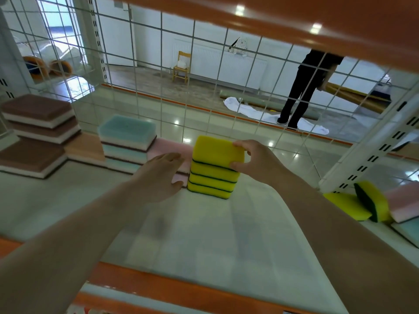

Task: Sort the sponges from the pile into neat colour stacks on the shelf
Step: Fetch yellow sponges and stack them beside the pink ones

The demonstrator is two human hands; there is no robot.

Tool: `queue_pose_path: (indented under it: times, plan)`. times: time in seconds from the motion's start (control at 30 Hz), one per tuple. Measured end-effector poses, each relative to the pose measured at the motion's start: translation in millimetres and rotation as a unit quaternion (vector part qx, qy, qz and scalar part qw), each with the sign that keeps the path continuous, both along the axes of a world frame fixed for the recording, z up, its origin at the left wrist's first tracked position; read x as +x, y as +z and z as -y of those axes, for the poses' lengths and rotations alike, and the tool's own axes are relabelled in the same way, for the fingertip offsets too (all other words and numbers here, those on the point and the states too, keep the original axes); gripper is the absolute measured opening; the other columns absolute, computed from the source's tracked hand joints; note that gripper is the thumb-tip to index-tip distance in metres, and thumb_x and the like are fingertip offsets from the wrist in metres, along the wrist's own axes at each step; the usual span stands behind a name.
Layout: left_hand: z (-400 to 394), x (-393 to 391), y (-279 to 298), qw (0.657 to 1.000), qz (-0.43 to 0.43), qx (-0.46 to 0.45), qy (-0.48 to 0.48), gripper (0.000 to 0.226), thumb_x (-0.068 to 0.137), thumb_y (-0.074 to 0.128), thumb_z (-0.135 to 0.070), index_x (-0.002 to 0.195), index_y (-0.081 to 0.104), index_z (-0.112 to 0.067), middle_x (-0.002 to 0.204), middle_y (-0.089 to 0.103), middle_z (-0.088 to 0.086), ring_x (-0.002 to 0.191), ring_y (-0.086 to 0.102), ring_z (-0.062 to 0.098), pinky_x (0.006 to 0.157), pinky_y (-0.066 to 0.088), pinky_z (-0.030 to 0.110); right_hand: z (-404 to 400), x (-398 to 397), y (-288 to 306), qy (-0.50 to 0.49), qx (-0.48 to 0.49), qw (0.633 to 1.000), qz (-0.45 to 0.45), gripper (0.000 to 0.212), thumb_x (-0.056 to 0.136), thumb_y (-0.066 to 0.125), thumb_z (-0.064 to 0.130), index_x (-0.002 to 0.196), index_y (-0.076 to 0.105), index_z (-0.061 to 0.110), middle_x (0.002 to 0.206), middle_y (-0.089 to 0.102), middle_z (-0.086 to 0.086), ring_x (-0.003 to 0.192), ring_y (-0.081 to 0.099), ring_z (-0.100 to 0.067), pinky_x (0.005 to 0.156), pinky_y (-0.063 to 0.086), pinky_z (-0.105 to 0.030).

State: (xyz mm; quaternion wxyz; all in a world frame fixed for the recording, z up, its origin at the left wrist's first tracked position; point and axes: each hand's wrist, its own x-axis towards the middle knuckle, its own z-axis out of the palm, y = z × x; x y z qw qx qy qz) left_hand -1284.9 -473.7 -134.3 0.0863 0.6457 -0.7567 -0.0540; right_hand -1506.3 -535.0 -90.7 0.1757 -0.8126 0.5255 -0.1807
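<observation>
A stack of several yellow sponges with dark green scouring layers stands mid-shelf. My right hand pinches the top yellow sponge at its right edge, thumb in front and fingers behind. My left hand hovers just left of the stack, fingers straight and holding nothing. Pink sponges lie behind my left hand. A blue sponge stack stands further left, and brown sponges are stacked at the far left. Loose yellow sponges and a pink sponge lie at the right.
The white shelf board has an orange front lip. A wire grid back panel closes the rear, and an orange shelf hangs overhead. A white upright divides the right bay. A person in black stands beyond the grid.
</observation>
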Motion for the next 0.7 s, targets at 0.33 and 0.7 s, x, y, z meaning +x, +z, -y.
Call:
queue_pose_path:
  times: [0.33,0.7]
  plan:
    - [-3,-5,1,1.000,0.011,-0.001,0.014,0.059,0.092,0.052,-0.029,0.144,0.030,-0.012,0.152,0.028,0.004,0.137,0.030,0.022,0.110,0.026,0.031,0,-1,-4,0.016,-0.004,1.000,-0.001,0.064,0.084,0.068,0.020,0.141,0.040,0.013,0.142,0.041,-0.005,0.129,0.038,-0.018,0.102,0.029,-0.023]
    - [-22,-8,4,1.000,0.012,-0.022,0.019,0.059,0.093,0.047,-0.027,0.147,0.025,-0.013,0.154,0.024,0.004,0.139,0.026,0.020,0.111,0.021,0.029,-19,-11,-8,0.006,-0.017,1.000,0.003,0.066,0.085,0.065,0.016,0.144,0.034,0.015,0.147,0.034,-0.002,0.135,0.030,-0.013,0.094,0.017,-0.008]
